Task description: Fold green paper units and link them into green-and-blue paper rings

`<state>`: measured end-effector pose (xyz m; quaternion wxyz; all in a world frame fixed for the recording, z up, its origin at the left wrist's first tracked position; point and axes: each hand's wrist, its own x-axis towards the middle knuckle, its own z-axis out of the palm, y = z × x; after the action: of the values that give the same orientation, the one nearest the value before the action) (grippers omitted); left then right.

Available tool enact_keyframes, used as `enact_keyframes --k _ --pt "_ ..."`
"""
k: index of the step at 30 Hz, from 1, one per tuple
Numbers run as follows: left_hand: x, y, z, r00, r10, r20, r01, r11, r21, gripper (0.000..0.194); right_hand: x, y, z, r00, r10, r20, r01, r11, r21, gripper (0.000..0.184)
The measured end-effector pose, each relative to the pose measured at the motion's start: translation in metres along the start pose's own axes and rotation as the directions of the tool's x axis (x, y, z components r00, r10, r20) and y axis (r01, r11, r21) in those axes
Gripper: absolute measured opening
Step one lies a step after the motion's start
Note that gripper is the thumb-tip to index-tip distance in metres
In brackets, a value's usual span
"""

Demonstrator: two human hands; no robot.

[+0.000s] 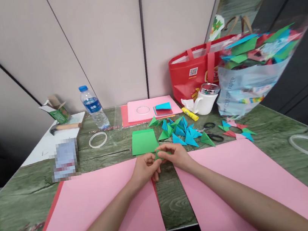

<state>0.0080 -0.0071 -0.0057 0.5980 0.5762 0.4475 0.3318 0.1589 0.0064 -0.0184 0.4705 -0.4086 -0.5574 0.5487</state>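
Between my two hands is a small folded piece of green paper (157, 155), pinched by the fingertips. My left hand (146, 167) grips its left side with thumb and fingers closed. From the right, my right hand (176, 154) presses on it with thumb and forefinger. Just behind my hands lies a stack of green square paper (144, 141). A pile of folded blue and green paper pieces (179, 130) sits to the right of that stack. Black-handled scissors (211, 132) lie partly under the pile. Parts of the held paper are hidden by my fingers.
Pink sheets (111, 198) and more pink sheets (231, 173) lie under my forearms. Behind stand a water bottle (94, 107), a white mug (205, 100), a red bag (185, 73) and a plastic bag of folded paper (242, 88). A glue stick (190, 114) lies near the mug.
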Motion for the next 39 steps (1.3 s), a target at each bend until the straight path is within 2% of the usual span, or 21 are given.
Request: enact_keyframes --k 3,5,9,14,17,19,22,24,26,28,30,32,34,37,39 --pt "0.003 0.001 -0.003 0.999 0.020 -0.041 -0.022 0.998 -0.056 0.031 0.003 0.001 -0.004 0.999 0.022 -0.049 -0.016 0.993 0.120 0.028" --pt "0.003 0.002 -0.004 0.999 0.024 -0.040 -0.028 0.995 -0.092 0.032 0.003 -0.001 -0.005 0.997 0.020 -0.069 -0.011 0.991 0.132 0.027" --pt "0.003 0.002 -0.005 0.999 0.037 0.037 -0.028 0.976 -0.215 0.034 0.000 -0.005 -0.005 0.996 -0.019 -0.083 0.027 0.995 0.097 0.025" --pt "0.004 0.002 -0.008 0.989 -0.017 0.145 0.074 0.914 -0.400 0.047 -0.001 -0.003 -0.006 0.992 -0.084 -0.094 0.086 0.996 0.018 0.019" --pt "0.004 0.002 -0.011 0.982 -0.038 0.186 0.115 0.897 -0.426 0.038 -0.001 -0.002 -0.007 0.982 -0.181 -0.051 0.179 0.983 -0.039 0.016" --pt "0.005 0.001 -0.013 0.983 -0.019 0.181 0.099 0.889 -0.447 0.032 0.000 -0.002 -0.006 0.968 -0.248 -0.031 0.244 0.965 -0.092 0.018" --pt "0.005 0.001 -0.014 0.995 -0.014 0.097 0.061 0.866 -0.496 0.043 0.001 -0.001 -0.009 0.942 -0.321 -0.099 0.290 0.926 -0.242 0.023" --pt "0.006 0.001 -0.015 1.000 -0.014 0.011 0.018 0.857 -0.515 0.041 0.003 -0.001 -0.016 0.888 -0.417 -0.193 0.308 0.853 -0.422 0.018" --pt "0.007 0.002 -0.016 0.997 -0.008 -0.071 -0.030 0.854 -0.520 0.036 0.005 -0.001 -0.028 0.799 -0.546 -0.251 0.291 0.717 -0.634 0.015" --pt "0.007 0.003 -0.017 0.992 -0.001 -0.125 -0.065 0.846 -0.529 0.033 0.008 -0.003 -0.042 0.725 -0.637 -0.264 0.186 0.550 -0.814 0.018" --pt "0.008 0.004 -0.018 0.988 0.009 -0.157 -0.095 0.830 -0.550 0.032 0.011 -0.006 -0.054 0.684 -0.674 -0.280 0.037 0.415 -0.909 0.017" --pt "0.009 0.004 -0.019 0.983 0.017 -0.181 -0.121 0.807 -0.578 0.030 0.012 -0.009 -0.063 0.698 -0.653 -0.294 -0.065 0.351 -0.934 0.015" --pt "0.010 0.004 -0.020 0.979 0.025 -0.202 -0.144 0.786 -0.601 0.029 0.012 -0.011 -0.066 0.755 -0.585 -0.295 -0.115 0.325 -0.939 0.016" --pt "0.011 0.003 -0.022 0.976 0.029 -0.217 -0.159 0.776 -0.611 0.031 0.011 -0.008 -0.062 0.863 -0.451 -0.229 -0.114 0.269 -0.957 0.016" --pt "0.012 0.002 -0.023 0.974 0.026 -0.225 -0.160 0.782 -0.602 0.033 0.010 -0.005 -0.057 0.916 -0.365 -0.164 -0.077 0.241 -0.968 0.011"
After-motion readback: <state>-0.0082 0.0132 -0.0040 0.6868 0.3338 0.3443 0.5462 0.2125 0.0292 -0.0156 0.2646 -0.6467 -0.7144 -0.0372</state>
